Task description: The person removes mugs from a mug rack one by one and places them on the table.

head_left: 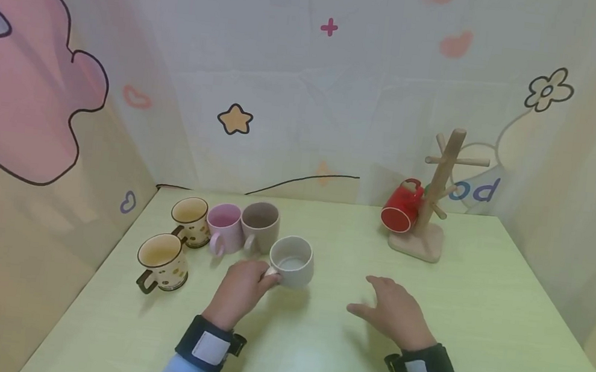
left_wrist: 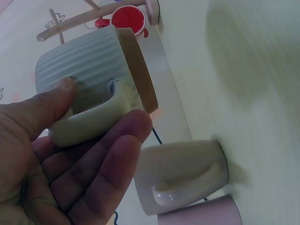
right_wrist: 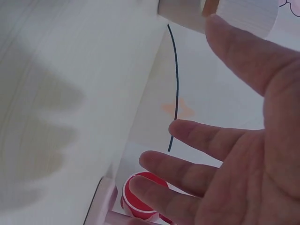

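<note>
My left hand (head_left: 245, 286) grips the handle of a white ribbed mug (head_left: 292, 263). In the left wrist view the ribbed mug (left_wrist: 84, 63) is tipped sideways in the picture, its bare tan base showing, with thumb and fingers around the handle. The head view shows a shadow below this mug, so it appears raised off the table. My right hand (head_left: 392, 311) hovers to its right, fingers spread and holding nothing; in the right wrist view the fingers (right_wrist: 187, 176) are apart. A red mug (head_left: 400, 208) hangs on a wooden mug tree (head_left: 443, 177) at the back right.
Left of the held mug stand a grey-brown mug (head_left: 261, 226), a pink mug (head_left: 225, 230) and two cream spotted mugs, one behind (head_left: 191, 223) and one in front (head_left: 163, 263). The pale table (head_left: 334, 359) meets a printed cloth backdrop (head_left: 288, 76) behind.
</note>
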{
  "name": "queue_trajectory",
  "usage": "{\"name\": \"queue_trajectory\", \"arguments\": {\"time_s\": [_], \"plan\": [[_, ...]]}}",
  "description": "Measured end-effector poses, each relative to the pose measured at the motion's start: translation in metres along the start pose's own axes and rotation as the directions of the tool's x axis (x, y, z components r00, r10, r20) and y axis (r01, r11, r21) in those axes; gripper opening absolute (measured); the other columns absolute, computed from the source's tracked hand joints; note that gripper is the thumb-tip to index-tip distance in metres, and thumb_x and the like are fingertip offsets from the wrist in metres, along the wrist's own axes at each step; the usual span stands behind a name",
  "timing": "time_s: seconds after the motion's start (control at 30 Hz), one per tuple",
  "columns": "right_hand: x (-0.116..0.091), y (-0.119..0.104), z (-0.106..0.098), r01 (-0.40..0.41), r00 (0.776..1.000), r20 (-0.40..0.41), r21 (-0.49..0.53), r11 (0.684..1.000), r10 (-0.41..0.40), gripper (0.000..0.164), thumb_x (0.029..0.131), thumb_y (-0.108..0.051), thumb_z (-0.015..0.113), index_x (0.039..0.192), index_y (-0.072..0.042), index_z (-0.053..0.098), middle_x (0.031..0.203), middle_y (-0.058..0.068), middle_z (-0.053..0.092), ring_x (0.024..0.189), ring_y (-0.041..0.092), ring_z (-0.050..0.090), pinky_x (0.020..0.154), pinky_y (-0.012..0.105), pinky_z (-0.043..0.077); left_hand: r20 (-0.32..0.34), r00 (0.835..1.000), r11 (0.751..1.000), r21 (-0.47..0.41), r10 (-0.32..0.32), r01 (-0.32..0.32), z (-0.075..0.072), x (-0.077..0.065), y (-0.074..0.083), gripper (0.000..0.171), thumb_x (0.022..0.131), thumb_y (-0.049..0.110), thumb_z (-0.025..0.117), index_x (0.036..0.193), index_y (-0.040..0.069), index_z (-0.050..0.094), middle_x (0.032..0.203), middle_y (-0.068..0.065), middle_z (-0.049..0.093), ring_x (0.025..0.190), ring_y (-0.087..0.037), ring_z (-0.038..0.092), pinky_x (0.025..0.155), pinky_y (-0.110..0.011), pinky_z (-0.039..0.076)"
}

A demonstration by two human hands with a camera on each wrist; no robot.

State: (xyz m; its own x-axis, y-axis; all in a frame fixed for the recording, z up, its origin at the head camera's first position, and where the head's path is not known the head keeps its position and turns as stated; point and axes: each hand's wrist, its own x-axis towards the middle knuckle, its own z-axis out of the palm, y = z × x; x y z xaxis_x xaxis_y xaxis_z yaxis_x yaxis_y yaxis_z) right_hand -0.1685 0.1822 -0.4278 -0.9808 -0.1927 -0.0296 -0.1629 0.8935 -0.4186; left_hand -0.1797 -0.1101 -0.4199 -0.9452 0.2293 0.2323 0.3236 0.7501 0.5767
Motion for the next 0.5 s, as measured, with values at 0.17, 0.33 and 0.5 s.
{"name": "queue_trajectory", "arguments": {"time_s": [0.17, 0.33, 0.5], "plan": [[-0.001, 0.003, 0.002, 0.005, 1.0, 0.004, -0.002, 1.0, -0.005, 0.074, 0.083, -0.045, 0.077, 0.133, 0.005, 0.056, 0.127, 0.026, 0.06, 0.119, 0.044, 0.055, 0.095, 0.059, 0.045, -0.022, 1.0, 1.0, 0.02, -0.018, 0.018, -0.007, -0.006, -0.01, 0.022, 0.092, 0.023, 0.07, 0.077, 0.01, 0.064, 0.061, 0.005, 0.044, 0.056, -0.01, 0.04, 0.051, -0.026, 0.031], [-0.002, 0.003, 0.003, 0.002, 1.0, 0.01, -0.002, 1.0, -0.002, 0.074, 0.084, -0.045, 0.076, 0.133, 0.005, 0.056, 0.127, 0.026, 0.06, 0.119, 0.044, 0.054, 0.095, 0.059, 0.045, -0.021, 0.996, 0.996, 0.012, -0.087, 0.088, -0.016, -0.013, -0.017, 0.018, 0.093, 0.022, 0.069, 0.079, 0.01, 0.067, 0.06, 0.005, 0.045, 0.056, -0.011, 0.041, 0.052, -0.027, 0.032], [-0.003, 0.004, 0.003, -0.004, 1.0, 0.009, -0.002, 1.0, 0.004, 0.073, 0.084, -0.045, 0.076, 0.133, 0.004, 0.056, 0.127, 0.025, 0.06, 0.119, 0.044, 0.054, 0.095, 0.059, 0.045, -0.021, 0.986, 0.985, 0.043, -0.164, 0.165, -0.027, -0.02, -0.023, 0.029, 0.093, 0.024, 0.07, 0.07, 0.01, 0.06, 0.058, 0.004, 0.04, 0.055, -0.013, 0.038, 0.052, -0.028, 0.03]]}}
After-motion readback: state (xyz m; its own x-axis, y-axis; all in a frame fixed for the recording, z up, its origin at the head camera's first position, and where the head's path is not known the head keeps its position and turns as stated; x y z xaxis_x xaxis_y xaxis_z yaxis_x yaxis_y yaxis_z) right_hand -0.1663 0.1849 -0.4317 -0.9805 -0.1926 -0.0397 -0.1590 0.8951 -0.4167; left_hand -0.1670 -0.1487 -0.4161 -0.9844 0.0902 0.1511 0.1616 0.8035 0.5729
